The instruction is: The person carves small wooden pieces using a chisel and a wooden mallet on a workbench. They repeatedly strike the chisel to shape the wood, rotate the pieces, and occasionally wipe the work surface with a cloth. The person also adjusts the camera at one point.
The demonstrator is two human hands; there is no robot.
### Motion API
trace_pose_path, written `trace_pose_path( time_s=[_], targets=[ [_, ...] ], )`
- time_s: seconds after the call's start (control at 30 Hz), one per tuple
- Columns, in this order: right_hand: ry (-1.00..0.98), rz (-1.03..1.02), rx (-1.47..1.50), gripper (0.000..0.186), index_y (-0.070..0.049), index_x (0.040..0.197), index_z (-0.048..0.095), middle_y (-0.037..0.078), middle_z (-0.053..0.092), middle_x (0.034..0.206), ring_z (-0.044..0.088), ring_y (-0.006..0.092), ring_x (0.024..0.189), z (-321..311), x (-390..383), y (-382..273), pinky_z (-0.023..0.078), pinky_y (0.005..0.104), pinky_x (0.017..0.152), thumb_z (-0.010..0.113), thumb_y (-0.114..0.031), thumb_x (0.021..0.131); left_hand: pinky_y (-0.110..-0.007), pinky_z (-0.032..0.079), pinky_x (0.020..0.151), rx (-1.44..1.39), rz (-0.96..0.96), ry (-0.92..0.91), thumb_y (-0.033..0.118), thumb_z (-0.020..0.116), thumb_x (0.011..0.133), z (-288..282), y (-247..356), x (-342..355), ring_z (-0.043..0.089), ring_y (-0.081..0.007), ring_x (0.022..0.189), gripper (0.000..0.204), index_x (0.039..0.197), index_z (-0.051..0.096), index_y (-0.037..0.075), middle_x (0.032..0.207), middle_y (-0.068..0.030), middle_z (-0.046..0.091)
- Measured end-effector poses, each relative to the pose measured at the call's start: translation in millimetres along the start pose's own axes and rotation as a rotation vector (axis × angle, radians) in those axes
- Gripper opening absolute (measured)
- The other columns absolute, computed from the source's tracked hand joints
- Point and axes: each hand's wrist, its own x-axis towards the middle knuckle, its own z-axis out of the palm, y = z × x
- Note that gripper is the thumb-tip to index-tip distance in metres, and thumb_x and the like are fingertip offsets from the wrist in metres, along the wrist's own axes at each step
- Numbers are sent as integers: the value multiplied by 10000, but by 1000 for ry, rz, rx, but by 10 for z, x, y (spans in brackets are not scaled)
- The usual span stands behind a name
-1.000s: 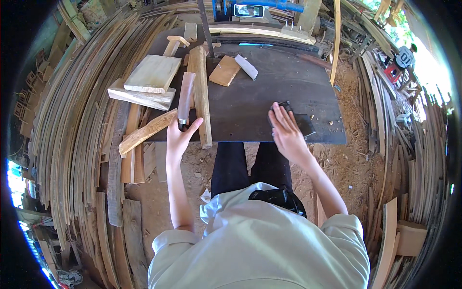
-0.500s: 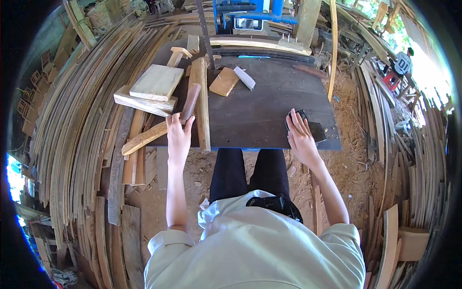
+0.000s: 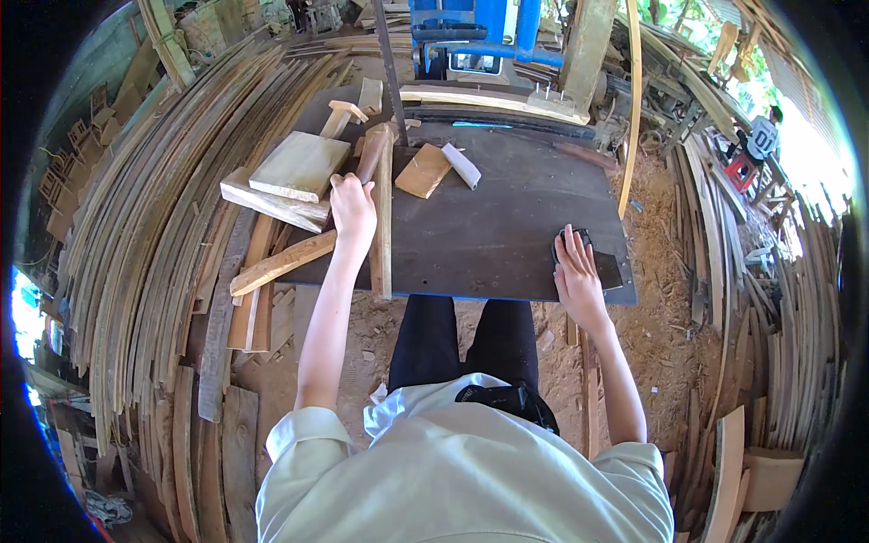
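Observation:
My left hand (image 3: 353, 206) is closed around the near end of a brown, rounded wooden piece (image 3: 369, 161). That piece lies alongside a long upright wooden strip (image 3: 381, 222) on the dark worktable (image 3: 471, 244), its far end pointing toward a thin vertical saw blade (image 3: 392, 81). Flat on the right side of the table, my right hand (image 3: 580, 281) has its fingers stretched over a small black object (image 3: 577, 237), mostly hidden beneath them. Next to it lies a dark flat piece (image 3: 608, 270).
Left of my left hand are stacked pale blocks (image 3: 299, 166) and a curved stick (image 3: 281, 262). A tan block (image 3: 423, 172) and a whitish piece (image 3: 462, 166) lie mid-table. Behind stands a blue machine (image 3: 529, 32). Long planks (image 3: 181, 208) line the left; a person (image 3: 760, 136) sits far right.
My left hand has moved forward and closed around the brown wooden piece, which has shifted toward the blade. My right hand stays on the black object. The whole view has shifted slightly.

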Motion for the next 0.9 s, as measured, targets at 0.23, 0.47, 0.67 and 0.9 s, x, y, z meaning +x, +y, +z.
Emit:
trace_pose_path(
  time_s=[0.23, 0.47, 0.67, 0.9],
  targets=[
    [-14, 12, -1, 467, 44, 1339, 362, 214, 245, 1458, 253, 384, 1341, -22, -2, -6, 215, 490, 1092, 434, -86, 896, -439, 496, 717, 172, 59, 231, 122, 654, 804, -51, 80, 153, 614, -375, 803, 208, 925, 584, -32, 884, -227, 585],
    [-27, 28, -2, 479, 39, 1348, 351, 212, 237, 1462, 242, 382, 1347, -75, 6, -38, 212, 495, 1092, 427, -83, 891, -375, 490, 584, -155, 52, -110, 207, 638, 830, -595, 691, -38, 638, -276, 658, 202, 724, 630, 36, 746, -133, 643],
    [-35, 31, -5, 494, 36, 1352, 344, 211, 238, 1462, 241, 378, 1349, -70, 28, -41, 209, 493, 1093, 437, -81, 882, -354, 412, 821, -866, 558, -125, 191, 634, 854, -890, 1289, -448, 613, -179, 670, 178, 725, 636, 68, 702, -44, 646],
    [-35, 54, -7, 519, 30, 1364, 329, 213, 245, 1458, 240, 374, 1350, -86, 3, -31, 204, 490, 1096, 443, -80, 870, -539, 155, 1081, -1941, 729, -1072, 646, 66, 890, -1762, 1670, -966, 474, -341, 1144, 873, 1128, 591, -9, 1201, -240, 483]
  ],
)
